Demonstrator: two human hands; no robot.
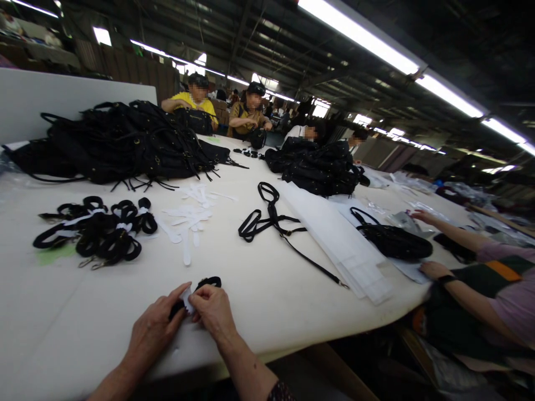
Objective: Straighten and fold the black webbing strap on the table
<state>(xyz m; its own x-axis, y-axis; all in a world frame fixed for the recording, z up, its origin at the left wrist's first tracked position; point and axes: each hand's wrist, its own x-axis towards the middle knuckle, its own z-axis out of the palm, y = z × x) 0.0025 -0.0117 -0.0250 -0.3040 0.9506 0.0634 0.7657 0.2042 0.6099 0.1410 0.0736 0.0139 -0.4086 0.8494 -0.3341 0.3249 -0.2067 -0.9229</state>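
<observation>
While the left hand (157, 324) holds a folded black strap (215, 281) between thumb and fingers, the right hand (212, 309) pinches a white strip (186, 301) lying across it, thumb and forefinger pressed together. The folded strap is just above the white table (267, 320), near its front edge and between the two hands; whether it touches the surface cannot be told. Its long axis slants from the left palm, at the near left, to a rounded loop pointing away and to the right, past the right knuckles; the white strip runs across that axis. The near end is hidden by the left hand. Beyond and to the left lies a cluster of banded straps (109, 236), their loops turned several ways, with metal clips (97, 265) on the near side. Loose white strips (186, 253) are scattered straight ahead of the hands. Farther right, an unbanded strap (273, 216) has its loops to the left and away, while one long tail runs toward the near right and ends in a hook (343, 285) beside white sheets (334, 239).
</observation>
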